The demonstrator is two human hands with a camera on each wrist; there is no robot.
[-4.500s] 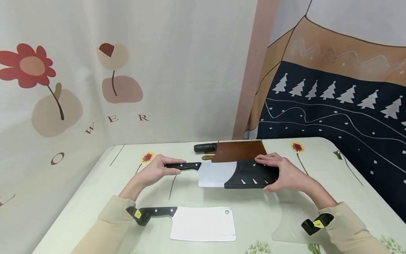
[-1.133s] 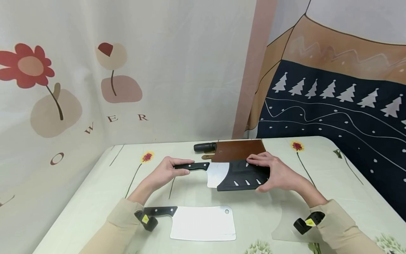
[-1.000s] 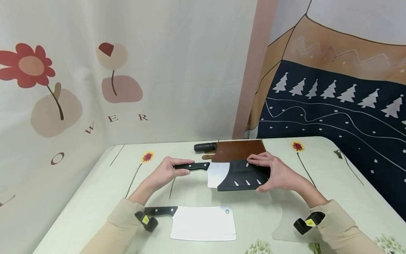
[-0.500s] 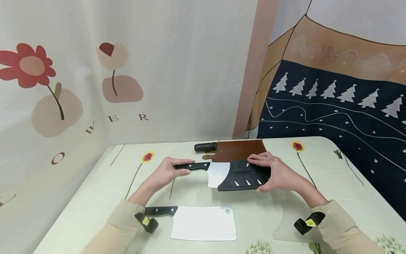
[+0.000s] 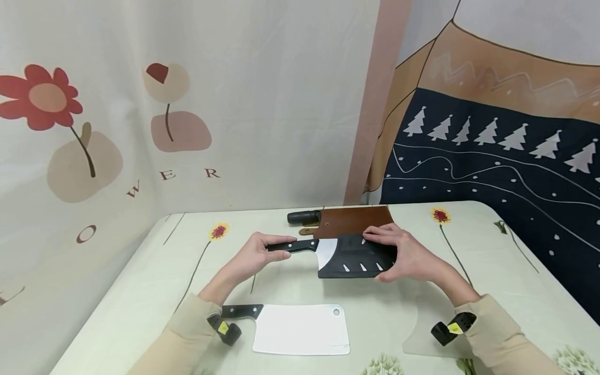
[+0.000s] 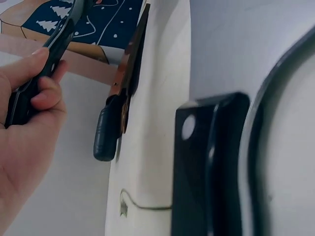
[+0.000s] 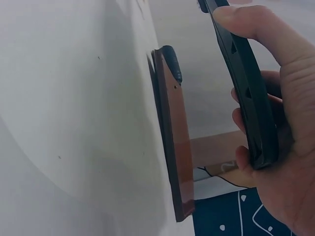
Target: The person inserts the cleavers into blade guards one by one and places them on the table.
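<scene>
Above the pale floral table, a silver-bladed, black-handled cleaver is stretching left to right.
The left hand is pinching its handle; the right hand is gripping the black, slotted, plastic-looking sheath over most of its blade.

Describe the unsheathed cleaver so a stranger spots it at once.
Take the flower-print table and look to its near side. The unsheathed cleaver lies flat there, black handle toward the left, a hole in the blade's far right corner. The held cleaver wears a black blade guard and a brown sheath lies behind; only this blade is fully bare.
</scene>
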